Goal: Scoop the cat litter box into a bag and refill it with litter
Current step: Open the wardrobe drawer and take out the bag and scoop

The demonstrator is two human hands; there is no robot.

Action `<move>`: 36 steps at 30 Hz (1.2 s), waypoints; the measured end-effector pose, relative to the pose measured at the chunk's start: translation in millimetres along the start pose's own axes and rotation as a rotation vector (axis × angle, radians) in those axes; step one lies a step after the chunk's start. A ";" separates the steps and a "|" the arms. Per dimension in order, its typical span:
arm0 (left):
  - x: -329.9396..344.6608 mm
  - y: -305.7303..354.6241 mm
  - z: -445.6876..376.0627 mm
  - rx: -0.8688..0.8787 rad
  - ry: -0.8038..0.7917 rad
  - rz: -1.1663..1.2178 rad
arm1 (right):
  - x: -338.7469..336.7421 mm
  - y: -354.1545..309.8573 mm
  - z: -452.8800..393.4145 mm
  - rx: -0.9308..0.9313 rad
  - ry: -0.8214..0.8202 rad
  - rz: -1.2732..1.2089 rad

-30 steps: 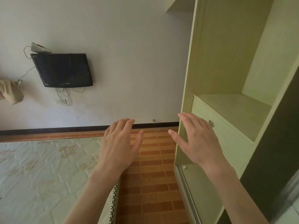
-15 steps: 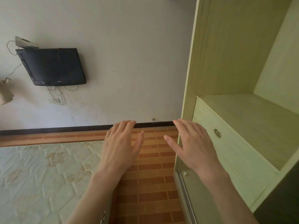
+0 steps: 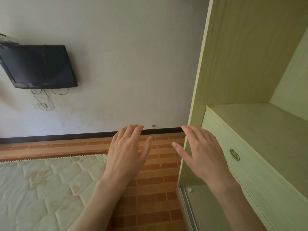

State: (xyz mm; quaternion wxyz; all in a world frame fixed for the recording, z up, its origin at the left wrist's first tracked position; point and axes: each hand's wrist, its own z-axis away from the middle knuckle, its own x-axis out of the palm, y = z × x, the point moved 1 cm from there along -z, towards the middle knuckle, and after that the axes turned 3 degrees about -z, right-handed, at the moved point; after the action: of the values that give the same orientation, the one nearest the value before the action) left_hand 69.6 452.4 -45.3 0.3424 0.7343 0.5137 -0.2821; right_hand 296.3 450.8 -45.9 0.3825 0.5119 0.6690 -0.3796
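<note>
Spreading flat, my fingers (image 3: 133,132) grasp nothing: left hand (image 3: 128,152) and right hand (image 3: 202,152) float palm-down, slack and empty, side by side without touching. I take the pale wardrobe (image 3: 236,64) as my landmark: the right hand hangs just before its drawer (image 3: 250,165), the left over brick-patterned floor (image 3: 158,189) beside it. Farther from the wardrobe lie a quilted mattress (image 3: 41,189) and a wall television (image 3: 37,66). I see no litter box.
</note>
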 end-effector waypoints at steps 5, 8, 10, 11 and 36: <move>48.9 -26.7 -57.1 0.074 -0.033 0.053 | 34.9 7.6 -53.7 0.103 0.021 -0.009; 78.4 -39.0 -94.0 0.113 -0.053 0.085 | 54.8 13.8 -83.7 0.161 0.015 -0.001; 96.3 -46.7 -117.5 0.152 -0.073 0.091 | 66.4 16.6 -103.4 0.193 0.011 0.014; 104.9 -51.1 -129.2 0.170 -0.081 0.094 | 71.9 17.5 -113.3 0.207 0.010 0.023; 312.9 32.5 -280.0 0.579 -0.272 0.421 | 125.9 133.4 -192.6 0.641 0.062 0.169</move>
State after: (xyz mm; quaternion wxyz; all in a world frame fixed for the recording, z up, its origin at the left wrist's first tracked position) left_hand 215.8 842.3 -108.3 0.2363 0.8458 0.2007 -0.4341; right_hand 379.6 698.7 -94.0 0.2113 0.6714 0.4820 -0.5218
